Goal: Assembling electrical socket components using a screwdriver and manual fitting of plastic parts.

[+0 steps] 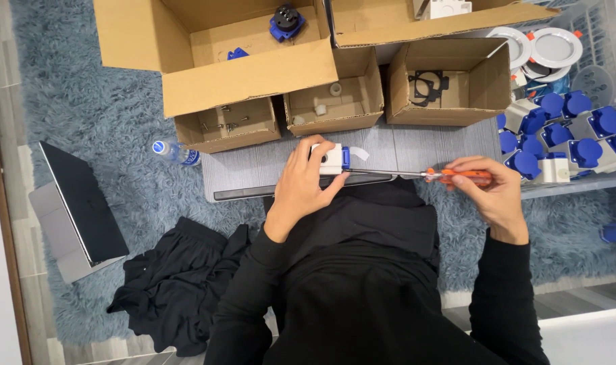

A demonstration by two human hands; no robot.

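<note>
Left hand (301,186) grips white-and-blue socket (333,159) — orange-handled screwdriver (416,175) tip against it.

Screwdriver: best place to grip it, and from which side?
Grip the orange handle, coming from its far end, as the right hand does. The screwdriver lies level, its thin shaft pointing into the white-and-blue socket that the left hand steadies.

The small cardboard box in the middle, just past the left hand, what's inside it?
The middle cardboard box holds a few small white cylindrical parts lying on its floor, one near the back wall, others toward the front left. The front wall hides the nearest strip of the floor, so anything there cannot be seen.
</note>
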